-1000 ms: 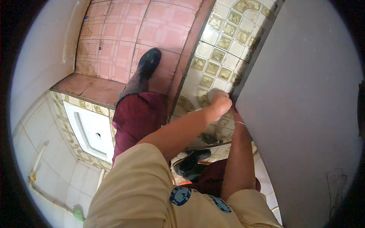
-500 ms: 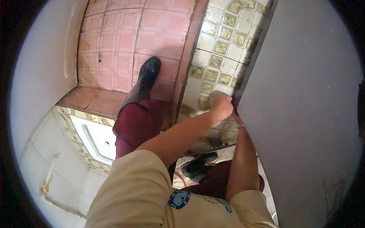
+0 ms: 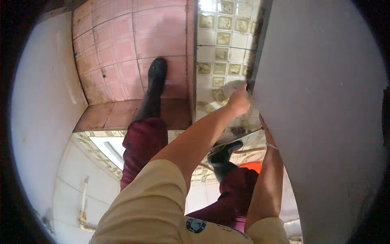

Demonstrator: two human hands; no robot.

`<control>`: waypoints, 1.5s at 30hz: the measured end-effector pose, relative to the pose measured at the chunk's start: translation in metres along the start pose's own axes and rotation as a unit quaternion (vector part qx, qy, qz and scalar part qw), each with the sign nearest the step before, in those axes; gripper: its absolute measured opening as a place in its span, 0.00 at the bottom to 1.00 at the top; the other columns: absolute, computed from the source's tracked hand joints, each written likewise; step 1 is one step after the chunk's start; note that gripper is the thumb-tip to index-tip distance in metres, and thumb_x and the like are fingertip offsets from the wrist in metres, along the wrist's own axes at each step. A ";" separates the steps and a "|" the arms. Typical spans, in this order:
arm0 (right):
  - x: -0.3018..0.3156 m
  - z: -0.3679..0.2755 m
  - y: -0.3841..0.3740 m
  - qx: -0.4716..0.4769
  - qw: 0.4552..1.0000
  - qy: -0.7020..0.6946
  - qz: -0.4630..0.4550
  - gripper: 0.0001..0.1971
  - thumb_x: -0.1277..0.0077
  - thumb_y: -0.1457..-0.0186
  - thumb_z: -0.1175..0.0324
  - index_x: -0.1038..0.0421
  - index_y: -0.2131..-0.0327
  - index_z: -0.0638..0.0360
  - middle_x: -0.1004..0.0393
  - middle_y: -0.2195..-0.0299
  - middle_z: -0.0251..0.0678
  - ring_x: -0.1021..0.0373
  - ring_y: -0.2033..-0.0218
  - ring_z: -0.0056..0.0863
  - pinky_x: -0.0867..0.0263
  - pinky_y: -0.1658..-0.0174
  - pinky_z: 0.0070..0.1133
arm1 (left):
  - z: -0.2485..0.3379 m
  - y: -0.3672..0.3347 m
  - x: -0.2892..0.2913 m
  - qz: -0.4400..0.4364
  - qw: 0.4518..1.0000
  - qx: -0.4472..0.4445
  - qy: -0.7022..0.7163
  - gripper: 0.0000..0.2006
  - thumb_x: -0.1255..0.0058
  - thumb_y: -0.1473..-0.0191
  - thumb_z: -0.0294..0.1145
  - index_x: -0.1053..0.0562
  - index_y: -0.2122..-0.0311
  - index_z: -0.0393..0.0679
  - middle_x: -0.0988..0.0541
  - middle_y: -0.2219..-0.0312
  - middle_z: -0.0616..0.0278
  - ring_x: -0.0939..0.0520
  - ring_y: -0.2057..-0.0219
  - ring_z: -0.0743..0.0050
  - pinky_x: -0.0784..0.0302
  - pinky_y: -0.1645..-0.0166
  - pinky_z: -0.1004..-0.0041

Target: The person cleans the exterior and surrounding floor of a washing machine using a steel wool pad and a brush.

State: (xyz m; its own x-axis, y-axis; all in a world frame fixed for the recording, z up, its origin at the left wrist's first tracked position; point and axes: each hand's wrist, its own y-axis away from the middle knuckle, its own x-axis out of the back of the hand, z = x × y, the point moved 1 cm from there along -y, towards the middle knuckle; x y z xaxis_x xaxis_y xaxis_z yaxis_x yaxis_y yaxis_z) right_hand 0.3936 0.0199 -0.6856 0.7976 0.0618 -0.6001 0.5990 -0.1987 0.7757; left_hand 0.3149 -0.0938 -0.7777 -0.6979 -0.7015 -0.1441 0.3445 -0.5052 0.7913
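My left hand (image 3: 239,101) reaches forward to the edge of a big grey panel (image 3: 321,122) and is closed on a pale round pad (image 3: 234,86), pressed where the panel meets the patterned green tiles (image 3: 219,49). My right forearm runs up along the same panel edge. My right hand (image 3: 263,124) is mostly hidden behind that edge, so its grip cannot be seen. A thin band circles the right wrist.
Below are my black boots (image 3: 156,79) and maroon trousers (image 3: 142,150). Pink floor tiles (image 3: 122,49) end at a brown step (image 3: 109,116). A white basin (image 3: 107,148) sits lower left, with a pipe and tap (image 3: 83,207) and an orange object (image 3: 252,166).
The view has swung so the floor sits more squarely ahead. My left hand stays at the panel edge with the pad, shifted only slightly along it.
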 end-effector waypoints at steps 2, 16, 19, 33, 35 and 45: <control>-0.001 -0.002 0.004 0.015 1.000 0.006 0.001 0.24 0.61 0.49 0.54 0.44 0.51 0.59 0.44 0.50 0.40 0.48 0.48 0.37 0.55 0.45 0.37 | 0.015 -0.001 0.006 -0.046 0.997 0.046 -0.038 0.31 0.61 0.62 0.19 0.49 0.47 0.37 0.34 0.58 0.37 0.31 0.56 0.45 0.37 0.52 0.62; -0.009 0.011 -0.016 0.132 0.964 -0.082 0.217 0.25 0.64 0.48 0.53 0.44 0.51 0.58 0.46 0.48 0.39 0.50 0.46 0.38 0.60 0.44 0.41 | -0.012 -0.012 0.014 -0.022 0.992 -0.029 -0.120 0.26 0.60 0.60 0.20 0.46 0.51 0.30 0.30 0.64 0.39 0.30 0.60 0.44 0.36 0.53 0.62; -0.009 0.007 -0.010 0.137 0.959 -0.085 0.235 0.25 0.64 0.48 0.53 0.44 0.51 0.58 0.47 0.47 0.39 0.50 0.46 0.38 0.61 0.44 0.42 | -0.018 0.028 0.021 -0.028 0.999 -0.027 -0.034 0.27 0.59 0.61 0.20 0.45 0.50 0.32 0.29 0.66 0.39 0.28 0.61 0.46 0.34 0.55 0.63; 0.016 0.021 -0.042 0.128 0.967 -0.088 0.202 0.24 0.66 0.48 0.53 0.42 0.52 0.60 0.42 0.50 0.40 0.48 0.47 0.42 0.57 0.46 0.44 | -0.012 0.107 0.018 -0.036 0.962 -0.207 -0.175 0.24 0.58 0.63 0.21 0.41 0.54 0.30 0.31 0.65 0.39 0.30 0.63 0.42 0.33 0.57 0.59; 0.040 0.012 -0.020 0.113 0.977 -0.099 0.149 0.23 0.66 0.47 0.54 0.41 0.53 0.59 0.41 0.51 0.40 0.45 0.49 0.41 0.53 0.48 0.45 | -0.009 0.103 0.021 -0.040 0.948 -0.217 -0.231 0.24 0.57 0.63 0.22 0.40 0.56 0.30 0.30 0.67 0.40 0.29 0.64 0.43 0.32 0.59 0.59; 0.006 0.004 0.059 0.273 0.893 0.358 -0.009 0.23 0.57 0.60 0.87 0.40 0.56 0.59 0.37 0.58 0.38 0.39 0.56 0.36 0.37 0.58 0.43 | 0.000 0.116 0.010 -0.064 0.862 -0.248 -0.437 0.17 0.54 0.60 0.29 0.36 0.63 0.32 0.30 0.68 0.44 0.27 0.65 0.49 0.31 0.61 0.60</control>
State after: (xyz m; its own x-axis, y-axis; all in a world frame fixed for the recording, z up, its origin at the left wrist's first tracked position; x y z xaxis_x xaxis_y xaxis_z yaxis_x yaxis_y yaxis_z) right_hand 0.4339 0.0047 -0.6444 0.7461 0.6406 -0.1816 0.6447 -0.6267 0.4378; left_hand 0.3476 -0.1597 -0.6876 -0.8822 -0.0878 0.4626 0.3046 -0.8556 0.4185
